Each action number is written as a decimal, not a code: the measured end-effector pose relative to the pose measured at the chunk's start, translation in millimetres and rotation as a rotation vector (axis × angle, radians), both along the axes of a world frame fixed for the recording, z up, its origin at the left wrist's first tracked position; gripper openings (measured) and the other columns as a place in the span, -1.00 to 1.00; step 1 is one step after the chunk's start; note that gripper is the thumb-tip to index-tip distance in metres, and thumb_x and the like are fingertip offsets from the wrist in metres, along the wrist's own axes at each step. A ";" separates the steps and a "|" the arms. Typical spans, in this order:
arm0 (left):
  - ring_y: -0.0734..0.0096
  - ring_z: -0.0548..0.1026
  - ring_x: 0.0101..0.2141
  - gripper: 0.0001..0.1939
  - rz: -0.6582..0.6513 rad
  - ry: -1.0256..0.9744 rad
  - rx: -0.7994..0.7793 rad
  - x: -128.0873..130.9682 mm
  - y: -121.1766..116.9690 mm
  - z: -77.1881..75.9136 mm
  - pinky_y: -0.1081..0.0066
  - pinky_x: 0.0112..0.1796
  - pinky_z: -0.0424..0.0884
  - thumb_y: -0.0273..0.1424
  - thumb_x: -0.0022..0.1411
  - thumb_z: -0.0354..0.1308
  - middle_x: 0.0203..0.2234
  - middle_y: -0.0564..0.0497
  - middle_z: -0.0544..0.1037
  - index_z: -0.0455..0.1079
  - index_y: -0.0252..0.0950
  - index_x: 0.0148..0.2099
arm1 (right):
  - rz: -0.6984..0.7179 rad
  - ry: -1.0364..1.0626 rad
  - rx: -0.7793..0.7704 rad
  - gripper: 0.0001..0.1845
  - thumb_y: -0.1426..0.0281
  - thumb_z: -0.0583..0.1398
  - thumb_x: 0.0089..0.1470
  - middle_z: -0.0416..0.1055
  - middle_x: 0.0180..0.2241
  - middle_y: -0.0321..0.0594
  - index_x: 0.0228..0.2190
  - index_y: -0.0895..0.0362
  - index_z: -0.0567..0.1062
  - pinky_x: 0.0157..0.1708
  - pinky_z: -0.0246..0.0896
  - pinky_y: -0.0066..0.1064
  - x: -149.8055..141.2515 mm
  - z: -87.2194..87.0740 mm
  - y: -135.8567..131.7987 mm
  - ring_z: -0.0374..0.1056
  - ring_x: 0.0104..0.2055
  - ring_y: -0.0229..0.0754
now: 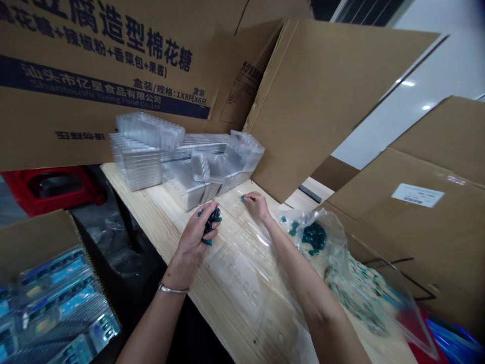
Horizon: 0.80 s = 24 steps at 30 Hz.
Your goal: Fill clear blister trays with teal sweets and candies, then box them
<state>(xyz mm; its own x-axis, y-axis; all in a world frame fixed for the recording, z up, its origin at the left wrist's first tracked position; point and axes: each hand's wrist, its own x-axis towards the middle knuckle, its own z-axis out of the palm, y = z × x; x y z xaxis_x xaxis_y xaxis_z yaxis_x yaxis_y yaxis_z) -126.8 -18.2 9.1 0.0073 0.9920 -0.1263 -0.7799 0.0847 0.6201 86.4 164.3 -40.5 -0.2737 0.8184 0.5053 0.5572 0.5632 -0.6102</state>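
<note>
My left hand is closed around a bunch of small dark teal pieces, some poking out between the fingers. Farther forward, my right hand pinches one small teal piece at its fingertips, over the clear plastic trays. These trays lie flat along the wooden table, with rows of shallow hollows. What exactly the teal pieces are is too small to tell. To the right of my right forearm, a clear plastic bag lies open with more dark teal pieces at its mouth.
Stacked clear plastic boxes stand at the table's far end, before a large printed carton. Cardboard flaps rise behind. A carton of packed blue boxes sits lower left, near a red stool. Another carton stands right.
</note>
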 end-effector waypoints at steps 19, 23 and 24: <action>0.76 0.20 -0.67 -0.69 -0.039 0.019 -0.001 4.4 1.1 -3.0 0.72 -0.80 -0.13 -0.27 0.00 0.28 -0.46 0.08 0.33 0.34 -0.37 -0.28 | 0.134 -0.419 0.170 -0.76 0.48 0.08 0.07 0.41 -0.38 -0.14 -0.39 0.17 0.56 -0.34 0.15 -0.46 -5.1 -1.5 6.4 0.30 -0.35 -0.23; 0.76 0.22 -0.66 -0.67 -0.047 0.024 0.000 5.2 0.6 -3.0 0.72 -0.79 -0.12 -0.27 -0.04 0.31 -0.47 0.09 0.33 0.34 -0.35 -0.28 | 0.170 -0.500 0.166 -0.74 0.54 0.04 0.01 0.37 -0.43 -0.18 -0.51 0.17 0.52 -0.38 0.10 -0.47 -9.5 4.8 4.9 0.25 -0.39 -0.24; 0.76 0.22 -0.66 -0.66 -0.047 0.023 0.001 5.2 0.6 -3.2 0.72 -0.79 -0.12 -0.26 -0.06 0.31 -0.47 0.09 0.33 0.35 -0.35 -0.28 | 0.183 -0.509 0.160 -0.73 0.54 0.03 0.00 0.36 -0.45 -0.18 -0.54 0.17 0.50 -0.38 0.10 -0.47 -9.8 5.3 5.6 0.24 -0.39 -0.24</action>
